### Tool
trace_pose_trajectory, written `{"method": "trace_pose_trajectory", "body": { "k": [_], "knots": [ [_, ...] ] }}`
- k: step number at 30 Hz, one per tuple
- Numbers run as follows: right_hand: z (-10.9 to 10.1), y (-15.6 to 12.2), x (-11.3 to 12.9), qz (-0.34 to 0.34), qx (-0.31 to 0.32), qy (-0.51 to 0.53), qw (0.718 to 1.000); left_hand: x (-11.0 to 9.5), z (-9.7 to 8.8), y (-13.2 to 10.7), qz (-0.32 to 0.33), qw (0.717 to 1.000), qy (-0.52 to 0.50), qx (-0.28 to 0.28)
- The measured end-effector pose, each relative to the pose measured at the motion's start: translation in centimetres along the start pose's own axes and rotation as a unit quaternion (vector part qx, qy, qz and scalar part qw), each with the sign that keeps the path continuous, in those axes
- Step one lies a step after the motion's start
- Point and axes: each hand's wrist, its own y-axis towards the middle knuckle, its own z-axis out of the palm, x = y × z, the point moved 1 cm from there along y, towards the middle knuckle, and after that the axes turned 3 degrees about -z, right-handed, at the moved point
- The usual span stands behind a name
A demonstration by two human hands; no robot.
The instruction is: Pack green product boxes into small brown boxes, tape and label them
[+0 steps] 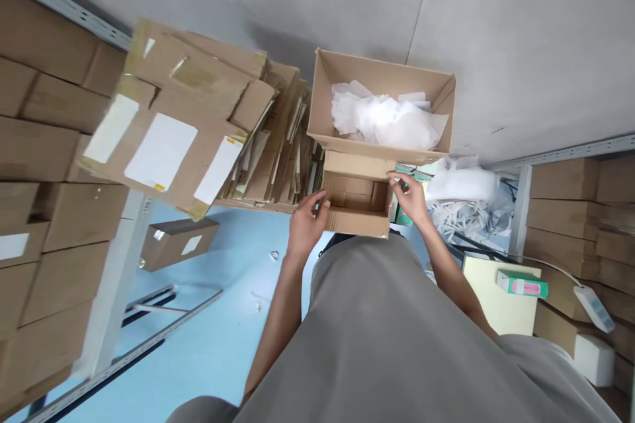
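A small cardboard box (pixel 357 223) stands open-topped in front of my body, and its inside shows bare cardboard. My left hand (pixel 306 225) is at the box's left side, thumb and fingers closed on the edge there. At the far right corner, my right hand (pixel 411 197) pinches the box's edge between thumb and fingers. Right behind stands a larger open carton (pixel 381 141) with crumpled white wrapping (pixel 391 120) inside it.
Flattened cardboard sheets (pixel 198 92) lean in a thick stack at the left. Shelves of closed cartons (pixel 44 145) line both sides. A closed carton (pixel 181 244) lies on the blue floor. At the right are white packing scraps (pixel 461 201), a green box (pixel 520 283) and a power strip (pixel 594 307).
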Motion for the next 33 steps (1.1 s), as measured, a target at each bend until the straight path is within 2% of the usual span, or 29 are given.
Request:
{"method": "trace_pose_trajectory", "body": {
  "k": [3, 5, 8, 10, 13, 16, 19, 21, 23, 25, 33],
  "knots": [
    [-1.0, -0.4, 1.5, -0.005, 0.009, -0.025, 1.000, -0.1, -1.0, 0.0, 0.002, 1.000, 0.001, 0.031],
    [-2.3, -0.7, 3.3, -0.023, -0.008, -0.060, 0.998, -0.7, -1.9, 0.5, 0.029, 0.999, 0.019, 0.037],
    [-4.6, -0.3, 7.2, -0.058, -0.061, -0.123, 0.989, -2.8, -3.4, 2.1, 0.084, 0.996, 0.039, -0.005],
    [-5.5, 1.5, 9.6, -0.085, -0.081, -0.160, 0.980, -4.7, -4.2, 3.7, 0.110, 0.993, 0.029, -0.032],
    [-4.7, 7.7, 11.0, -0.122, -0.032, -0.207, 0.970, -6.9, -4.9, 5.8, 0.141, 0.989, 0.016, -0.030],
    [-1.5, 16.2, 9.7, -0.150, 0.060, -0.255, 0.953, -8.1, -4.9, 6.9, 0.158, 0.987, 0.017, -0.017],
    [2.3, 22.9, 8.1, -0.115, 0.129, -0.318, 0.932, -8.5, -4.7, 7.0, 0.168, 0.986, 0.007, -0.016],
    [4.1, 24.8, 7.9, -0.082, 0.158, -0.385, 0.906, -8.8, -4.6, 6.8, 0.177, 0.984, -0.008, -0.017],
    [4.6, 24.8, 8.3, -0.070, 0.165, -0.424, 0.888, -9.0, -4.7, 6.6, 0.184, 0.982, -0.021, -0.017],
    [3.8, 23.5, 9.1, -0.083, 0.144, -0.412, 0.896, -9.4, -4.9, 6.4, 0.186, 0.982, -0.030, -0.015],
    [-3.7, 17.0, 13.4, -0.151, 0.026, -0.316, 0.936, -12.0, -5.3, 6.1, 0.212, 0.974, -0.074, -0.019]
  ]
}}
